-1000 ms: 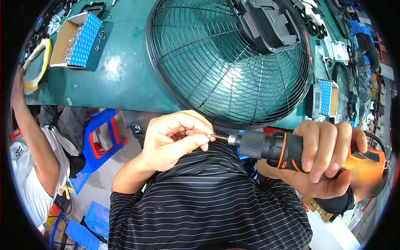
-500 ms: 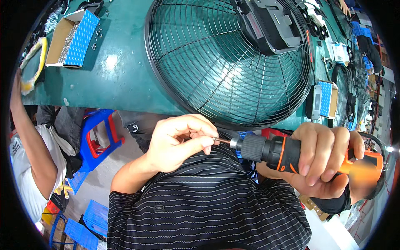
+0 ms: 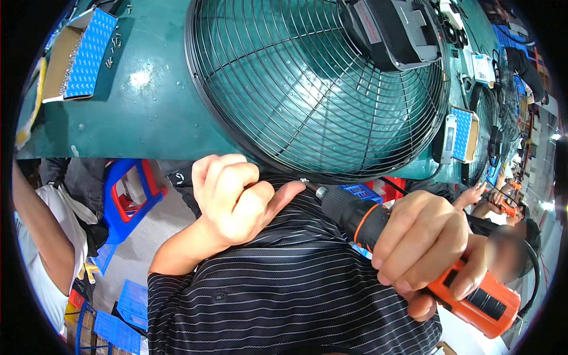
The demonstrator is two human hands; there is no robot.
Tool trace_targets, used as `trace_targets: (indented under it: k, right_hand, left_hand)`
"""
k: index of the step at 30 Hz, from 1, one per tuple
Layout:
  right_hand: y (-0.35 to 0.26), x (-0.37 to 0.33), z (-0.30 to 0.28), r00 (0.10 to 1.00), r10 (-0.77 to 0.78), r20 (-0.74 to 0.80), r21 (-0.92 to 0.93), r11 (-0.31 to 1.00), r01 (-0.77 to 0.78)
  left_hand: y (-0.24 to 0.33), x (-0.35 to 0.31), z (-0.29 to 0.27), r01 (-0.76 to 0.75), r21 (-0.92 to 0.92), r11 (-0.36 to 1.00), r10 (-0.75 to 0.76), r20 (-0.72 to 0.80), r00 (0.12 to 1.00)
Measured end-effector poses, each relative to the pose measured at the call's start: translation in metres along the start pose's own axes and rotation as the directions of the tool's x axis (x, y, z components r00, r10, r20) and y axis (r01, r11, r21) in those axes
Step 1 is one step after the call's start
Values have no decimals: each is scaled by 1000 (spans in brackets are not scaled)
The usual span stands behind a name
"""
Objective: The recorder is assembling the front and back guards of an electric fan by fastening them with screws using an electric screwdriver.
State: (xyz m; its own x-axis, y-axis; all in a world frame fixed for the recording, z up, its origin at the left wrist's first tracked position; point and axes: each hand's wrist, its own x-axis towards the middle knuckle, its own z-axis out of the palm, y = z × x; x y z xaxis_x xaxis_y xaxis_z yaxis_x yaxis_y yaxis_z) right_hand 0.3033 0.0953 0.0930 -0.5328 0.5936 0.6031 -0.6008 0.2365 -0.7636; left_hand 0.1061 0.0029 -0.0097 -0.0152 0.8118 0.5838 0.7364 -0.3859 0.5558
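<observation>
My right hand (image 3: 421, 239) is wrapped round an orange and black electric screwdriver (image 3: 476, 299), its bit pointing up and left. A small silver screw (image 3: 304, 180) shows at the bit's tip, beside the near rim of a black wire fan guard (image 3: 284, 112). My left hand (image 3: 234, 201) has its fingers curled in, and its thumb stretches out to the screw. Whatever lies inside those curled fingers is hidden. The guard rests on the green table (image 3: 148, 124) and carries a black plastic housing (image 3: 393, 32) at its hub.
Far left, a blue and white carton (image 3: 89, 56) of screws stands near loose screws (image 3: 112, 50) and a yellow roll (image 3: 32, 103). A smaller carton (image 3: 464, 135) sits at right. A co-worker's arm (image 3: 44, 231) and a blue stool (image 3: 115, 204) are at left; another person works at right.
The left hand has let go of the bit tip, its fingers curling and thumb extending. The screwdriver has tilted, its orange end swinging down. A screw now shows at the tip.
</observation>
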Motion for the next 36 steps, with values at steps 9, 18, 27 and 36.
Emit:
trace_targets:
  k: [9, 18, 27, 36]
  right_hand:
    - [6, 16, -2, 985, 144, 91, -16, 990, -143]
    - [16, 32, -7, 960, 266, 90, -44, 964, -263]
    - [17, 35, 5, 934, 293, 204, -56, 956, -287]
    - [25, 52, 0, 862, 324, 389, 32, 931, -365]
  left_hand:
    - [-9, -3, 6, -5, 0, 1000, 5, -42, 999]
    - [-31, 28, -21, 29, 109, 994, -57, 259, 964]
    - [-43, 43, -26, 21, -78, 997, 4, 312, 950]
    - [-48, 38, -23, -5, -142, 990, 45, 281, 959]
